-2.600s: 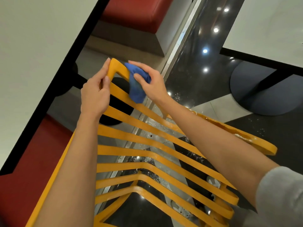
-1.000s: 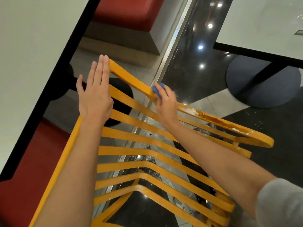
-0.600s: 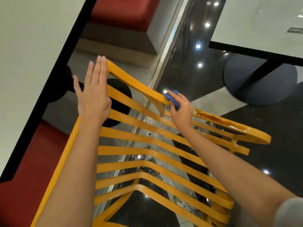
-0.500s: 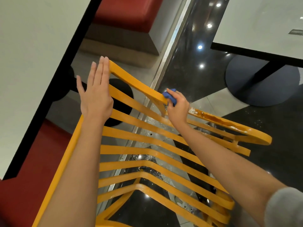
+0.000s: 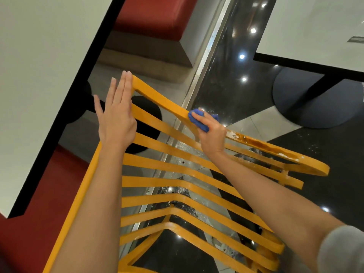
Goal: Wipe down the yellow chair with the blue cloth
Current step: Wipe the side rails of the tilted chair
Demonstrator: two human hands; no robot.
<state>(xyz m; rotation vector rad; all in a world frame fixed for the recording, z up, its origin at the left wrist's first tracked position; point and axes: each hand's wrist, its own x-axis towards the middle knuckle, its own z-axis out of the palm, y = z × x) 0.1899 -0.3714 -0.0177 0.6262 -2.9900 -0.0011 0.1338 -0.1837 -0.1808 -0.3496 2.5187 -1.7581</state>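
Note:
The yellow slatted chair (image 5: 177, 174) fills the middle of the view. Its top rail runs from upper left down to the right. My right hand (image 5: 211, 134) is closed around the bunched blue cloth (image 5: 198, 120) and presses it on the middle of that rail. Right of the cloth, the rail carries a brown stain with white crumbs (image 5: 262, 145). My left hand (image 5: 116, 117) lies flat, fingers straight and together, against the rail's upper left corner and the slats below it.
A white table with a black edge (image 5: 65, 107) stands close on the left, above a red bench seat (image 5: 39, 213). Another white table (image 5: 315, 32) with a round dark base (image 5: 315, 107) is at the upper right. Crumbs lie on the glossy black floor under the chair.
My right hand has slid the cloth along the top rail from its left corner to the middle. My left hand let go of the corner and now lies flat.

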